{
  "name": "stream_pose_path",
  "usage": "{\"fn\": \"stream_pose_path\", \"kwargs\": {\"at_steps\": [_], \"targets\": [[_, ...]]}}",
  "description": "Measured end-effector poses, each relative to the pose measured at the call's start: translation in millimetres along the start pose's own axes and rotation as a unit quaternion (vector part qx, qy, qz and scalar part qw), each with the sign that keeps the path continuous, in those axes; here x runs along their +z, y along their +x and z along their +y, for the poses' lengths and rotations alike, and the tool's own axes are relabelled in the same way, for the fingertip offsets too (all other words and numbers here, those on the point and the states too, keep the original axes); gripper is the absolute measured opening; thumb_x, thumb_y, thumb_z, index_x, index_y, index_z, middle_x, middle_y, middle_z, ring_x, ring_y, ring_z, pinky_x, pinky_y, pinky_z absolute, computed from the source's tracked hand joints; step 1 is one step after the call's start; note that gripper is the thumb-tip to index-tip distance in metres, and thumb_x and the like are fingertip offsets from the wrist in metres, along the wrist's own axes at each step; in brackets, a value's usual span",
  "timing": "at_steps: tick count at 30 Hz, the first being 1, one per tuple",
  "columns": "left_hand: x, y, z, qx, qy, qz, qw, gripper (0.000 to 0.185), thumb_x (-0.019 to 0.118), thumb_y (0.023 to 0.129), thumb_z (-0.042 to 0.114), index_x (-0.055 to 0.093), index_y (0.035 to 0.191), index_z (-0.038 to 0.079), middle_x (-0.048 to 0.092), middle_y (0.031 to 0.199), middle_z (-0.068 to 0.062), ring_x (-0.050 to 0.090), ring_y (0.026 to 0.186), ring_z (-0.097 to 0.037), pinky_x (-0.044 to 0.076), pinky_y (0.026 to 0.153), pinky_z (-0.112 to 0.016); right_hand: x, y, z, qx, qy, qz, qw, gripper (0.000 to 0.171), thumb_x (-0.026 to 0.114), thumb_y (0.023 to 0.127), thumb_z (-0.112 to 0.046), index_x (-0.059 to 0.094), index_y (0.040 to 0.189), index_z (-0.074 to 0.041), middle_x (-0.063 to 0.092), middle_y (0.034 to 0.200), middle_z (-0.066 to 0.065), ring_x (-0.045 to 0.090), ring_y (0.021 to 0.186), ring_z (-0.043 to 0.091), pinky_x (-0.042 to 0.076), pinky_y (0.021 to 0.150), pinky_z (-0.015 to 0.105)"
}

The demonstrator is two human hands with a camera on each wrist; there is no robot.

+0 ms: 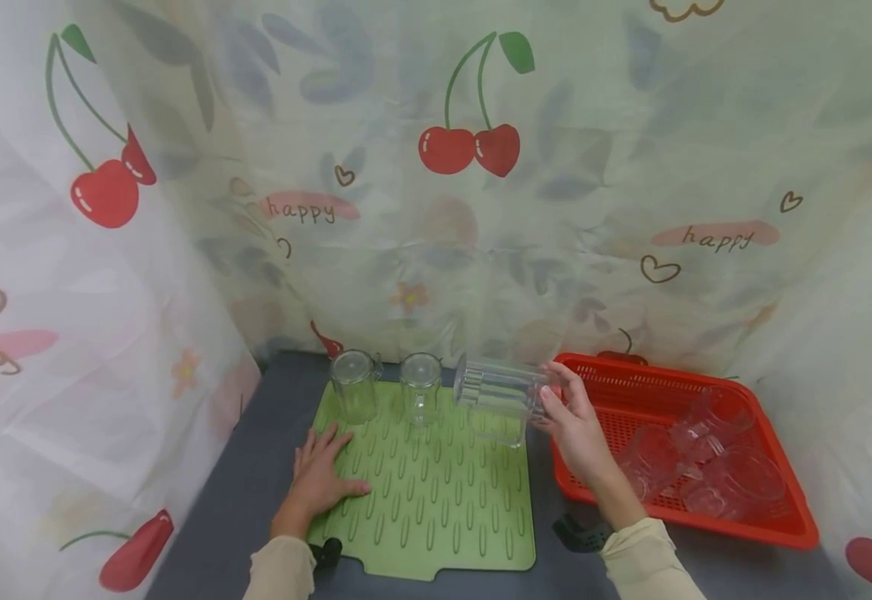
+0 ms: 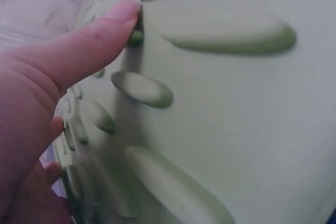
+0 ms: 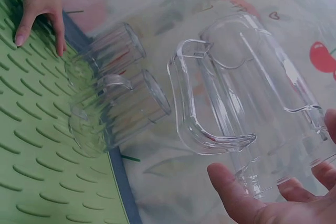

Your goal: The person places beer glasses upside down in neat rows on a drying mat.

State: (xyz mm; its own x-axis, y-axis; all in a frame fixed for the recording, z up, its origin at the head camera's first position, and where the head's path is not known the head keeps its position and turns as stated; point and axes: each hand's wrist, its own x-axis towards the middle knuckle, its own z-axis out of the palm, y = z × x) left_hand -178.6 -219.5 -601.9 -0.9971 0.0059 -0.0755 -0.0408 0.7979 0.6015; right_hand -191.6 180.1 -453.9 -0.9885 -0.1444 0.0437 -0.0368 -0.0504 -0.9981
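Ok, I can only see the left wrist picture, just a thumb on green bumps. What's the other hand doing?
Observer: The right hand holds a clear jug, tipped on its side above the mat.
Operator: Is anything standing on the mat?
Observer: Yes, one clear mug and a second mug stand side by side along its far edge.
Operator: And what's next to the mat?
Observer: A red basket sits to its right, with more clear glassware lying inside.
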Motion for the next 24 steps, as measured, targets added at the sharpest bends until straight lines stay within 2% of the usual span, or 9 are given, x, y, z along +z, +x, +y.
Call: {"fn": "stream_pose_path", "kwargs": {"at_steps": [5, 9, 13, 16, 20, 24], "targets": [[-4.5, -2.8, 5.7, -0.003, 0.000, 0.008, 1.0000, 0.103, 0.094, 0.068, 0.044, 0.046, 0.154, 0.012, 0.027, 0.167, -0.021, 0.007, 0.155, -0.055, 0.005, 0.121, -0.076, 3.7, 0.6, 3.1, -0.003, 0.015, 0.003, 1.000, 0.053, 0.045, 0.110, -0.027, 0.022, 0.156, -0.012, 0.029, 0.158, 0.001, 0.052, 0.129, 0.010, 0.055, 0.093, 0.026], [-11.3, -2.7, 12.2, -0.008, -0.006, 0.014, 0.9999, 0.107, 0.094, 0.070, 0.040, 0.039, 0.158, 0.013, 0.030, 0.166, -0.020, 0.010, 0.155, -0.053, 0.011, 0.121, -0.075, 6.0, 1.0, 3.9, 0.007, 0.026, 0.008, 1.000, 0.049, 0.044, 0.111, -0.027, 0.025, 0.155, -0.019, 0.034, 0.152, -0.011, 0.051, 0.130, 0.012, 0.055, 0.095, 0.028], [-21.1, -4.3, 21.6, -0.011, -0.016, 0.011, 0.9997, 0.109, 0.093, 0.073, 0.035, 0.032, 0.161, 0.018, 0.031, 0.166, -0.018, 0.010, 0.155, -0.051, 0.019, 0.119, -0.075, 8.2, 0.4, 7.1, 0.012, 0.024, 0.013, 1.000, 0.049, 0.043, 0.111, -0.029, 0.025, 0.156, -0.021, 0.033, 0.155, -0.008, 0.051, 0.130, 0.009, 0.054, 0.097, 0.029], [-34.1, -8.6, 33.2, 0.005, -0.006, 0.018, 0.9998, 0.108, 0.093, 0.073, 0.034, 0.033, 0.160, 0.016, 0.034, 0.164, -0.020, 0.014, 0.153, -0.053, 0.025, 0.117, -0.075, 10.5, -0.9, 10.4, 0.007, 0.017, 0.009, 1.000, 0.052, 0.043, 0.111, -0.030, 0.023, 0.157, -0.019, 0.032, 0.156, -0.006, 0.051, 0.131, 0.008, 0.054, 0.098, 0.026], [-53.6, -12.8, 51.0, 0.039, 0.009, 0.036, 0.9986, 0.107, 0.093, 0.073, 0.035, 0.033, 0.160, 0.015, 0.038, 0.160, -0.021, 0.019, 0.152, -0.053, 0.028, 0.118, -0.072, 14.8, -1.7, 13.3, 0.008, 0.021, 0.008, 1.000, 0.051, 0.043, 0.111, -0.030, 0.023, 0.157, -0.020, 0.033, 0.153, -0.011, 0.050, 0.133, 0.014, 0.055, 0.097, 0.025], [-68.1, -15.1, 71.4, 0.062, 0.004, 0.048, 0.9969, 0.107, 0.092, 0.074, 0.039, 0.032, 0.161, 0.021, 0.037, 0.162, -0.016, 0.019, 0.153, -0.048, 0.030, 0.116, -0.071, 18.2, -1.5, 17.3, 0.016, 0.031, 0.014, 0.999, 0.050, 0.043, 0.111, -0.032, 0.025, 0.156, -0.020, 0.033, 0.154, -0.011, 0.048, 0.134, 0.019, 0.055, 0.097, 0.027]]}}
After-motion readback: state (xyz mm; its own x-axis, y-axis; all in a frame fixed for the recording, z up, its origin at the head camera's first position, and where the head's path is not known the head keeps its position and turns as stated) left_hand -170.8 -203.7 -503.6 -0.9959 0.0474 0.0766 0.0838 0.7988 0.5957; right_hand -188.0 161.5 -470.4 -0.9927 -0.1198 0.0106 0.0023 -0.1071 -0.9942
